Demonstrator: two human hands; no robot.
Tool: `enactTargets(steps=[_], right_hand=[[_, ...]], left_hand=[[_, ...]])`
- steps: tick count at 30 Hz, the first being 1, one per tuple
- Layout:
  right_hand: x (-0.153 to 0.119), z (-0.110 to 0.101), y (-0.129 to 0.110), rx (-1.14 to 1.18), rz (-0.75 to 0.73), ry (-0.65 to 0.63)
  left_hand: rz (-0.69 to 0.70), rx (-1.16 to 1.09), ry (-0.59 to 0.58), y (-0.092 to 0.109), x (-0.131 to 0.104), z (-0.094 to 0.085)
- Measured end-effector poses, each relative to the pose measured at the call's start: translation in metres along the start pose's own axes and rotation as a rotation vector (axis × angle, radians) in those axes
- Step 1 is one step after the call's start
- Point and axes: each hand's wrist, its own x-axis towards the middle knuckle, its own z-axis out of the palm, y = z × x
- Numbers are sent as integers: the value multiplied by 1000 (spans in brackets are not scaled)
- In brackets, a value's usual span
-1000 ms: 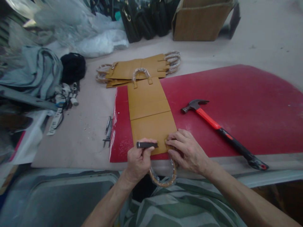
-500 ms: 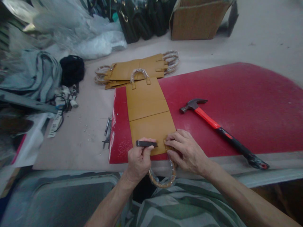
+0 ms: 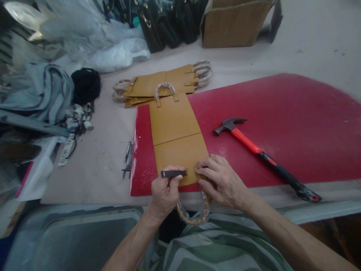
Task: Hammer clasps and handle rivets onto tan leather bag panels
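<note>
a tan panel (image 3: 180, 126) lies under two bare hands at its near end, and all else is placed from it. at the panel's near left, the left hand (image 3: 165, 194) is closed, thumb and fingers pinching a short dark tool (image 3: 172, 174) that points rightward across the panel. at its near right, the right hand (image 3: 225, 184) has bent fingertips pressed down on a small tab (image 3: 196, 172); whether they pinch it is unclear. the panel's long axis runs away from the person, leaning slightly left, with a crease across it. the right hand is nearer the tab, the tool's tip just left of it. a plastic-wrapped handle (image 3: 193, 221) loops from the near end towards the person, between the wrists; a second handle (image 3: 166, 86) arches at the far end. beneath the panel is a red board (image 3: 282, 113). right of the panel, a claw hammer (image 3: 248, 143) slants; left, thin metal tools (image 3: 128, 160). beyond it are stacked tan panels (image 3: 162, 81) and, farther, a cardboard box (image 3: 231, 30).
</note>
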Motion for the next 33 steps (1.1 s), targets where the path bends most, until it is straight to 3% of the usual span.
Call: enactTargets(steps=[5,19,33], right_hand=[[0,0,0,-5,-6,5],[0,0,1,-10,-9,9],[-1,4,1,14,1,36]], left_hand=[[44,12,-15,-1,-1,0],[-28,-24,-10,0,-1,2],[81,39,-41,4,6,9]])
